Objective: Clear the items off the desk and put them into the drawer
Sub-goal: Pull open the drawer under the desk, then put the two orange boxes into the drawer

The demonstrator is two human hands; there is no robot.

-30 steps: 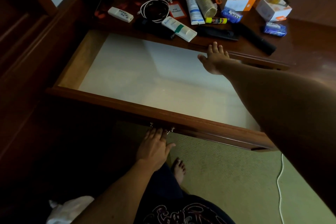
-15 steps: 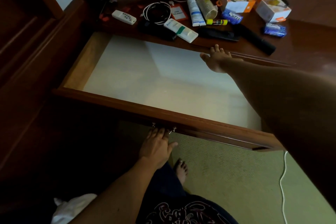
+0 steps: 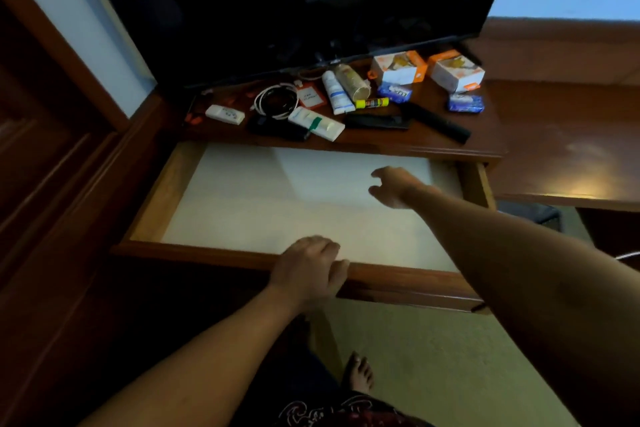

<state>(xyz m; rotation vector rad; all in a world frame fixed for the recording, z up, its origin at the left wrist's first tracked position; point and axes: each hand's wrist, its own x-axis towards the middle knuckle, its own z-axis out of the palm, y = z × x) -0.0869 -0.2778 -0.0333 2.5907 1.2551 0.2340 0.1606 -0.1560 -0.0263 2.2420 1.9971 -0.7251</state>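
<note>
The wooden drawer (image 3: pixel 408 279) stands pulled out, its pale lined floor bare. My left hand (image 3: pixel 310 269) rests over the drawer's front rail, fingers curled on its top edge. My right hand (image 3: pixel 391 185) hovers above the drawer's back right part, fingers loosely apart, holding nothing. On the desk (image 3: pixel 554 135) behind lie a white remote (image 3: pixel 225 114), a coiled white cable (image 3: pixel 276 101), a white tube with a green band (image 3: pixel 317 123), a taller white tube (image 3: pixel 335 92), a yellow glue stick (image 3: pixel 372 103), black remotes (image 3: pixel 434 121), two blue soap packets (image 3: pixel 465 103) and two orange-white boxes (image 3: pixel 456 71).
A dark television (image 3: pixel 311 0) stands at the back of the desk, over the items. Dark wood panelling fills the left. Green carpet (image 3: pixel 433 357) and my bare foot (image 3: pixel 360 373) lie below the drawer. A white cord (image 3: pixel 628 255) shows at the right edge.
My left hand rose from the handle under the drawer front to the top of the front rail. My right hand drew back from the desk edge and now hangs over the drawer. The view tilted up.
</note>
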